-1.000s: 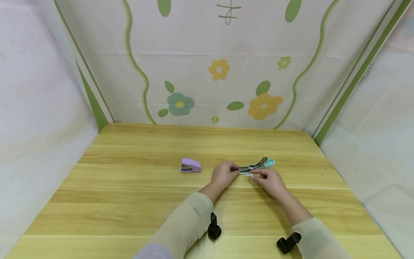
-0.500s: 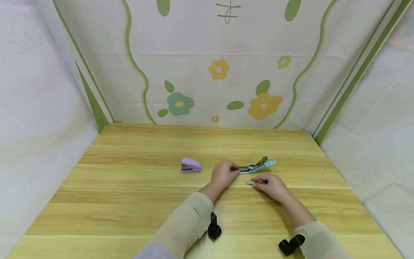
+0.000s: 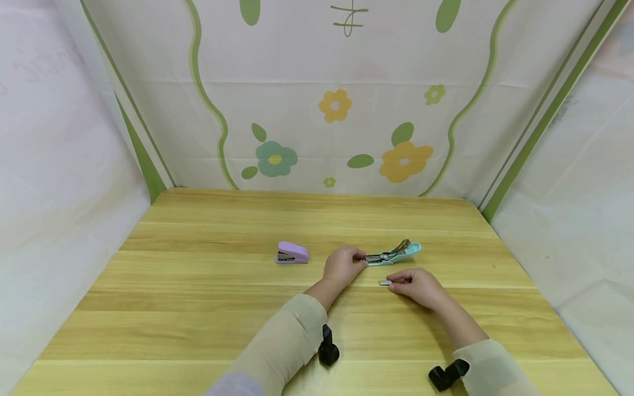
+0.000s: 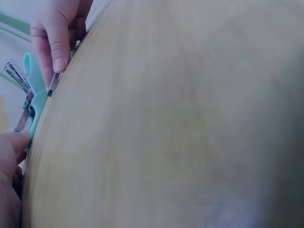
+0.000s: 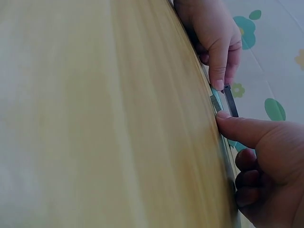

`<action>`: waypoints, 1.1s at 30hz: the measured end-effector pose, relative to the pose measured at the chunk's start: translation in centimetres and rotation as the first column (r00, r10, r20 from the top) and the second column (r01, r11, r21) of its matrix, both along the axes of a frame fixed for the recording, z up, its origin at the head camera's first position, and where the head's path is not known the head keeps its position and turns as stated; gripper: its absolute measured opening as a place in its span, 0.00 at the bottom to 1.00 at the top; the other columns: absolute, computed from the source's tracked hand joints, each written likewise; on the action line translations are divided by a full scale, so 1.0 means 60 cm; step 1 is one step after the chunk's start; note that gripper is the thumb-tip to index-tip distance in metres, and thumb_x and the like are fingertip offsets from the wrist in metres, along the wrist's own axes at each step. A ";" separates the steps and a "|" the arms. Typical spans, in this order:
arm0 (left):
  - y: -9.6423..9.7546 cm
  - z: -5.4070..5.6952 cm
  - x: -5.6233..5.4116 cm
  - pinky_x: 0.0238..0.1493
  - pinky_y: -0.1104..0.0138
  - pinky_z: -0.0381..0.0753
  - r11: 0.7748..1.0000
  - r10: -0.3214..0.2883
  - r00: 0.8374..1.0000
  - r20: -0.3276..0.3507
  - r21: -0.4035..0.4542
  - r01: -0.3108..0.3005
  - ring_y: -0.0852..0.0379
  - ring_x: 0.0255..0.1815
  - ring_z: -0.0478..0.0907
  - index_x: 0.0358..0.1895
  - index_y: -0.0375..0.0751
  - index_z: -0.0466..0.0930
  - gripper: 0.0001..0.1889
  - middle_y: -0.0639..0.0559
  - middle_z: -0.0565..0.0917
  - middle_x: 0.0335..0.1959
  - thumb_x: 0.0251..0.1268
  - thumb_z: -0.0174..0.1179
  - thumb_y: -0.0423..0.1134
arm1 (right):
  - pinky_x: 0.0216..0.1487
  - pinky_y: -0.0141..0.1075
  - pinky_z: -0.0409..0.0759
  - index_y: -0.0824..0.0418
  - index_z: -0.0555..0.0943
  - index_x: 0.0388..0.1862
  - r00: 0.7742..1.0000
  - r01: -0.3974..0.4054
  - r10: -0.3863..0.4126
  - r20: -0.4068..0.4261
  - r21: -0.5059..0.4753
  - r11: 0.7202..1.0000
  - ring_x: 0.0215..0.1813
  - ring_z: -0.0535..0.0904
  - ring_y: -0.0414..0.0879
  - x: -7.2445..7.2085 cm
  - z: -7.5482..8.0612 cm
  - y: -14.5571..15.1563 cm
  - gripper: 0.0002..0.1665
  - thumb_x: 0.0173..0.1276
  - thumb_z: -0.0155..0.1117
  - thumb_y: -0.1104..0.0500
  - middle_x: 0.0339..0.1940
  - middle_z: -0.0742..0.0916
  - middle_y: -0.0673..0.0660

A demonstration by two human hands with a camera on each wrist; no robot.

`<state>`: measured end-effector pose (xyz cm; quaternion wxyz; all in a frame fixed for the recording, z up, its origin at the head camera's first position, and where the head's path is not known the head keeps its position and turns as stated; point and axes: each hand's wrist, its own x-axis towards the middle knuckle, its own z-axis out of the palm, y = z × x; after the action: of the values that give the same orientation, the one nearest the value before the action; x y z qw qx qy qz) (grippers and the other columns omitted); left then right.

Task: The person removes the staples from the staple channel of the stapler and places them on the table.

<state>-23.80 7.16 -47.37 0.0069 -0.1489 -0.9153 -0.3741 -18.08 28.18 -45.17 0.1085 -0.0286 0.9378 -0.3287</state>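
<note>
A teal stapler lies opened out on the table, its metal magazine exposed and its top tilted up at the right. At its left end, my left hand grips the base between thumb and fingers; that end is partly hidden. My right hand pinches a short silvery strip of staples just in front of the stapler, apart from it. In the left wrist view the staple strip sticks out from under the right thumb, close to the tabletop. The right wrist view shows both hands near the stapler.
A purple stapler stands on the wooden table left of my left hand. Behind the table hangs a white cloth with flower prints, and similar pale cloth closes both sides. Black wrist cameras sit by both sleeves.
My right hand has drawn back from the teal stapler toward the front with the staple strip, then shifted slightly right. My left hand and both staplers have stayed in place.
</note>
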 end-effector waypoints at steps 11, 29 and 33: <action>-0.010 -0.004 0.001 0.60 0.62 0.77 0.997 -0.022 0.999 0.029 0.072 0.020 0.55 0.55 0.81 0.55 0.46 0.83 0.18 0.54 0.86 0.51 0.63 0.66 0.46 | 0.27 0.32 0.70 0.59 0.84 0.54 0.993 0.094 -0.102 -0.059 -0.125 0.988 0.29 0.70 0.44 -0.008 0.020 -0.014 0.21 0.68 0.65 0.48 0.26 0.78 0.53; -0.111 0.059 0.019 0.56 0.60 0.79 0.899 -0.180 0.977 0.117 0.423 0.115 0.50 0.58 0.78 0.66 0.41 0.72 0.25 0.43 0.79 0.63 0.67 0.63 0.39 | 0.51 0.46 0.82 0.57 0.78 0.62 0.986 -0.046 0.018 -0.163 -0.171 0.984 0.56 0.78 0.52 -0.057 0.072 -0.120 0.26 0.74 0.56 0.43 0.54 0.86 0.56; -0.169 0.078 0.030 0.48 0.67 0.82 0.874 -0.135 0.990 0.048 0.477 0.096 0.47 0.52 0.80 0.59 0.38 0.78 0.19 0.39 0.82 0.57 0.65 0.64 0.34 | 0.50 0.44 0.82 0.58 0.79 0.61 0.985 -0.075 0.042 -0.170 -0.190 0.979 0.56 0.79 0.52 -0.066 0.074 -0.149 0.24 0.74 0.57 0.46 0.53 0.85 0.55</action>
<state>-22.02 -2.96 -42.66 -0.0160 -0.1822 -0.7852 -0.5916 -22.02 19.23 -40.70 0.0367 -0.0939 0.9053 -0.4126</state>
